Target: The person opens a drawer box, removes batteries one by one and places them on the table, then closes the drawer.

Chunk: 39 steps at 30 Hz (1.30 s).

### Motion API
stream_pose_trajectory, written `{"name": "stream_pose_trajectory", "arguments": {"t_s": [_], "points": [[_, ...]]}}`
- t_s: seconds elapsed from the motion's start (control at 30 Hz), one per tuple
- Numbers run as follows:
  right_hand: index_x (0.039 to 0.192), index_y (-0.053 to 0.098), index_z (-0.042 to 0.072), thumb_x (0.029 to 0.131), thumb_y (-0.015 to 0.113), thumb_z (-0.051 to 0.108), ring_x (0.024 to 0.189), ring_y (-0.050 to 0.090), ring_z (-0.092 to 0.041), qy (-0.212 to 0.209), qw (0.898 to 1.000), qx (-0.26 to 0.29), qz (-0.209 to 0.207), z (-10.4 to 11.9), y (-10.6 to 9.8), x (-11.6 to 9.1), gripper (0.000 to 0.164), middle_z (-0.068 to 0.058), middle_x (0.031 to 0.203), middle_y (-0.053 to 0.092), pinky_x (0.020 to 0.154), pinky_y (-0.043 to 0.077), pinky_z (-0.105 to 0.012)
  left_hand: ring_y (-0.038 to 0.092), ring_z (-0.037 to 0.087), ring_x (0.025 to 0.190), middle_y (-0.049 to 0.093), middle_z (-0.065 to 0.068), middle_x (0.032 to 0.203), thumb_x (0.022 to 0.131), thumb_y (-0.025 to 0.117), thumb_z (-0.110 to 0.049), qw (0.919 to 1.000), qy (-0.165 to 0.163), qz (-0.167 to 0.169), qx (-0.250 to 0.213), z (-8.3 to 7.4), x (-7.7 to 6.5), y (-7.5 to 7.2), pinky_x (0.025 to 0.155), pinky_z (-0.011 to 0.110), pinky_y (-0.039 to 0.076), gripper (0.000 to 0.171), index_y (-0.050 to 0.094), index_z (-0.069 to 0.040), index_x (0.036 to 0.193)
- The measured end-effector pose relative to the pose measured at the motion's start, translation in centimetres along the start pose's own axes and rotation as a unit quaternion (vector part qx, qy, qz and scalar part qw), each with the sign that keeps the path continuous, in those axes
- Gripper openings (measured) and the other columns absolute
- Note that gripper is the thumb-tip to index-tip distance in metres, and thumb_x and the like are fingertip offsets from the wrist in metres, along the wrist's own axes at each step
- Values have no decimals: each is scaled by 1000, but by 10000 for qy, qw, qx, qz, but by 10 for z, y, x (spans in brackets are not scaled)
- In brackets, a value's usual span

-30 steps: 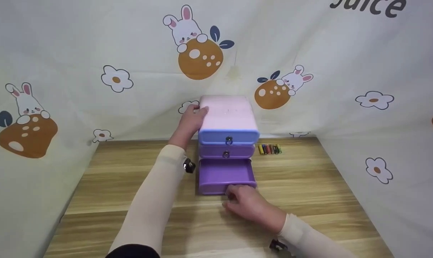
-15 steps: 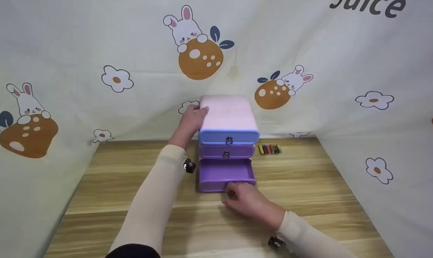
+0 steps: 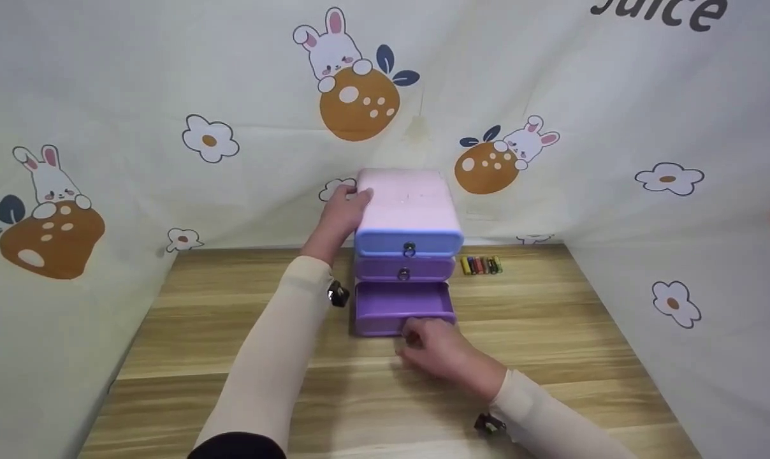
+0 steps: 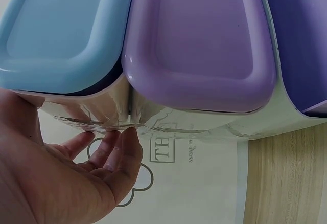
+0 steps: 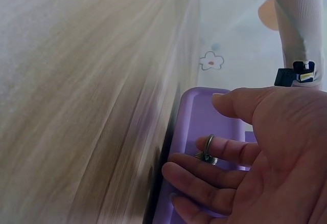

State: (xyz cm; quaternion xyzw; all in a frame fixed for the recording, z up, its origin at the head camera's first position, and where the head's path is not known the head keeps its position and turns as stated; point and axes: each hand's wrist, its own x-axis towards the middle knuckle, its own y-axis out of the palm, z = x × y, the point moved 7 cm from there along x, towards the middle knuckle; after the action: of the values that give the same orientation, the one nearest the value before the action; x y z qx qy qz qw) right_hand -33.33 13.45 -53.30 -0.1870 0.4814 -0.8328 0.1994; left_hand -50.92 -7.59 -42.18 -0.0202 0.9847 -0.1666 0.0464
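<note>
A small drawer cabinet (image 3: 405,201) with a pale pink top stands at the back of the table. Its blue top drawer (image 3: 385,244) and purple middle drawer (image 3: 375,268) are closed; the purple bottom drawer (image 3: 382,325) is pulled partway out, with its inside bare. My left hand (image 3: 343,213) rests against the cabinet's upper left side, thumb at the top edge. In the left wrist view its fingers (image 4: 125,157) touch the side wall. My right hand (image 3: 442,347) is at the bottom drawer's front. One finger passes through the ring handle (image 5: 208,144), other fingers touch the front, and the thumb stands apart.
Several small coloured cylinders, like batteries (image 3: 480,265), lie in a row right of the cabinet. The wood-grain table (image 3: 232,357) is bordered by a pale cloth (image 3: 264,185) printed with rabbits and flowers, close behind the cabinet.
The bottom drawer has slid further into the cabinet, and my right hand has moved forward with it. My left hand has stayed at the cabinet's side.
</note>
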Motion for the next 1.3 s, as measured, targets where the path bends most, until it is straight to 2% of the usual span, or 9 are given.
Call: {"name": "stream_pose_trajectory", "arguments": {"t_s": [0.5,0.83,1.3], "points": [[99,70,10,93,80,14,72,55,-12,41,9999,91,-80,-6,1,10,12,6,82,62,66,52,-32,50,34,148,51,20,163,112,58,-51,9997,238,-93,31,-1,0,0,121,49,43,66,49,-6,160],[104,70,8,93,82,17,76,55,-13,74,9999,81,-133,-7,1,15,18,4,86,61,68,52,-33,51,32,146,51,19,162,112,57,-52,9998,161,-93,-11,0,3,0,120,48,44,67,48,-7,161],[105,70,8,91,82,18,77,55,-14,79,9996,-22,-258,-11,0,24,21,5,87,59,69,52,-35,53,34,144,53,21,160,112,58,-50,9994,312,-115,-67,0,3,0,119,49,44,65,50,-5,158]]}}
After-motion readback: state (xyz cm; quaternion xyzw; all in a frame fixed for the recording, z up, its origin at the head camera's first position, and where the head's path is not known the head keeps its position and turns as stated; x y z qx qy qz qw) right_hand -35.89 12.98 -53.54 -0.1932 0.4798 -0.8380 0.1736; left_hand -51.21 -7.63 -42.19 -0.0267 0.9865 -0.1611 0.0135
